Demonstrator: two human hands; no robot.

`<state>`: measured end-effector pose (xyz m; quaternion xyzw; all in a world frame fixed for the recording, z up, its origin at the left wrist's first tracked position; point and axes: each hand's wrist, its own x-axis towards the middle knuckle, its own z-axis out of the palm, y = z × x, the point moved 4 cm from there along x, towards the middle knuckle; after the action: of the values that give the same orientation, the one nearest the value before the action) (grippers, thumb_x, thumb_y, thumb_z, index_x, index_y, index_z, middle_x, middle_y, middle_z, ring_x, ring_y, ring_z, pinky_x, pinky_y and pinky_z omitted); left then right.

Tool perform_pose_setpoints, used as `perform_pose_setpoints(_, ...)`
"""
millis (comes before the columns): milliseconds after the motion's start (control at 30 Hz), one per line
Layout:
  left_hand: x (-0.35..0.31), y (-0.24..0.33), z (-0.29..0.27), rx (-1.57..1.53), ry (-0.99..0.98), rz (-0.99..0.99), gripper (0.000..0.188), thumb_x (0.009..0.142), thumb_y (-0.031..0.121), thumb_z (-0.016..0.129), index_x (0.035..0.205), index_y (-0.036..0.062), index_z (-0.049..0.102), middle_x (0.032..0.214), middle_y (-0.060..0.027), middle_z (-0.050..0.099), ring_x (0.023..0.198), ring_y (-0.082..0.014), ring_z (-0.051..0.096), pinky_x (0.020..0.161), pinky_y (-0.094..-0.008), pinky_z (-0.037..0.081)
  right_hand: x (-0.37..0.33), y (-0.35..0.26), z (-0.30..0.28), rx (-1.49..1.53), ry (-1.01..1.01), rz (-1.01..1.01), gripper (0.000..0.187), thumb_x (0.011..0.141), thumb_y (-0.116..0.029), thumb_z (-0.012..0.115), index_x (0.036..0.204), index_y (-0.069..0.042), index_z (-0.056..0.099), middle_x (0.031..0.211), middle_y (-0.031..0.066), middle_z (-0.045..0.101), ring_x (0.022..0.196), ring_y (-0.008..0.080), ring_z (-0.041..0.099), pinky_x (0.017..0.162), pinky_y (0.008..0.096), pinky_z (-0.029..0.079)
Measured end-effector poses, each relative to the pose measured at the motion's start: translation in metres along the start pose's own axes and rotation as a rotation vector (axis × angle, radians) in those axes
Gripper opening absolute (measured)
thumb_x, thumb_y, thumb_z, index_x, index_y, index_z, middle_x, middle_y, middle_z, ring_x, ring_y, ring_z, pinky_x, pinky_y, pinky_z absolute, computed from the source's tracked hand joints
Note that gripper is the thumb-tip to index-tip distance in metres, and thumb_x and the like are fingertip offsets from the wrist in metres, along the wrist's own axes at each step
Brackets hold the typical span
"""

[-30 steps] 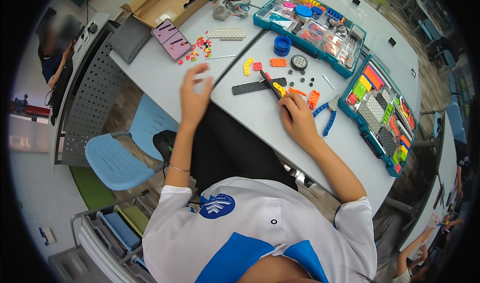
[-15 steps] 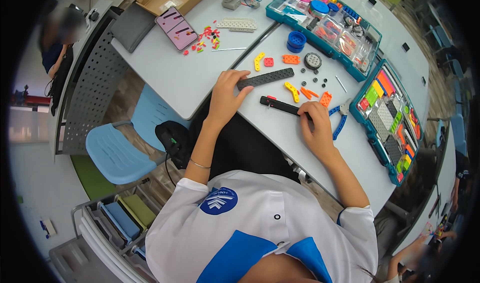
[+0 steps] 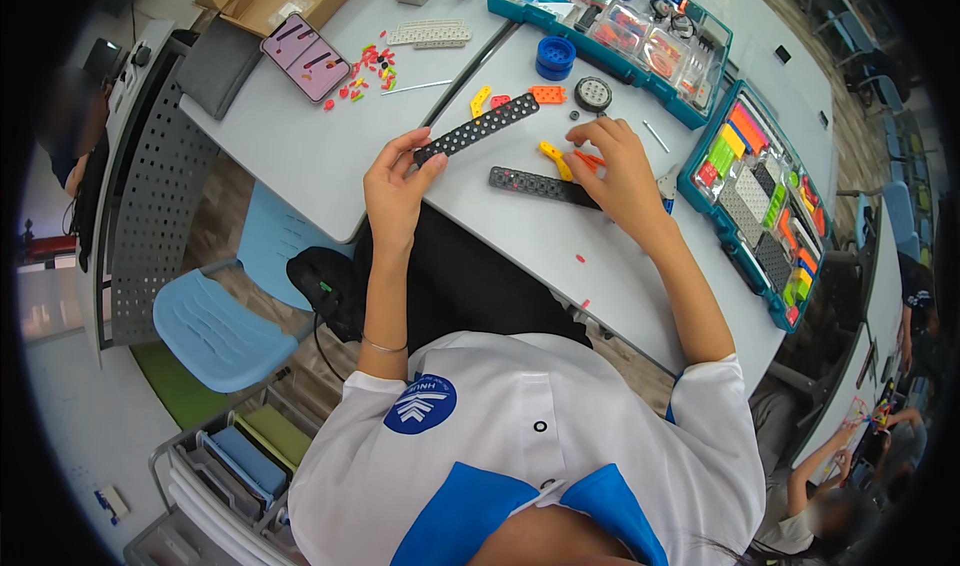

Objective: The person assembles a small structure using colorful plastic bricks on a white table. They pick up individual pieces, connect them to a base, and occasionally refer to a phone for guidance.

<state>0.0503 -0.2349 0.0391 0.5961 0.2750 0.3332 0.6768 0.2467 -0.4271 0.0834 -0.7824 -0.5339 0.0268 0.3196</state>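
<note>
at the left, a light blue chair (image 3: 225, 331) stands below a flat grey case (image 3: 218, 74), which lies at the corner of the bench (image 3: 630, 281). beside the case an open cardboard box (image 3: 275, 11) sits at the back, and a phone (image 3: 307, 58) lies in front of it with its screen lit. just right of the phone is a loose scatter of small pink, red and green pieces (image 3: 370, 68); near them are a pale perforated plate (image 3: 430, 33) and a thin grey rod (image 3: 415, 87).

the left hand (image 3: 393, 191) is clamped on the near end of a black perforated strip (image 3: 485, 126), thumb on one side and fingers on the other. the strip slants up to the right, its far part over a yellow angled piece (image 3: 479, 102). beyond it are a blue wheel (image 3: 554, 58), an orange perforated plate (image 3: 547, 94) and a grey-hubbed wheel (image 3: 593, 93).

a second black strip (image 3: 540, 184) lies on the bench, its right end by the right hand (image 3: 620, 171). that hand is well apart from the left one, its thumb and fingers parted beside a yellow bent piece (image 3: 553, 159); i cannot tell whether they touch it. orange pieces show between them. farther right are two teal-edged cases of parts, the upper one (image 3: 620, 76) and the lower one (image 3: 738, 256).
</note>
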Motion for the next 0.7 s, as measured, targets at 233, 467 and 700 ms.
perform_pose_setpoints(233,-0.002,0.007,-0.001,0.006,0.002,0.019,0.042,0.085,-0.005,0.073,0.124,-0.0091,0.060,0.116,-0.0128,0.061,0.105,-0.0170,0.062,0.091,-0.0296,0.052,-0.088,-0.064,-0.015,-0.057,-0.096,-0.218,0.044,0.088,-0.029,0.071,0.128,-0.013,0.062,0.133,0.0105,0.057,0.121,0.0292,0.052,0.101,0.0476,0.040)
perform_pose_setpoints(467,0.003,0.006,0.010,0.005,-0.032,0.039,0.039,0.085,-0.005,0.072,0.123,-0.0100,0.060,0.113,-0.0125,0.061,0.102,-0.0171,0.063,0.087,-0.0305,0.056,-0.146,-0.063,0.020,-0.345,-0.494,-0.165,0.068,0.096,-0.040,0.054,0.156,-0.017,0.033,0.162,0.0013,0.030,0.150,0.0185,0.026,0.123,0.0511,0.013)
perform_pose_setpoints(700,-0.002,0.010,0.008,0.019,-0.048,0.047,0.038,0.086,-0.004,0.072,0.122,-0.0097,0.060,0.112,-0.0130,0.061,0.101,-0.0174,0.063,0.088,-0.0317,0.058,-0.130,-0.043,0.011,-0.314,-0.459,-0.030,0.076,0.096,-0.048,0.050,0.157,-0.008,0.027,0.164,0.0064,0.026,0.152,0.0222,0.022,0.124,0.0518,0.007)
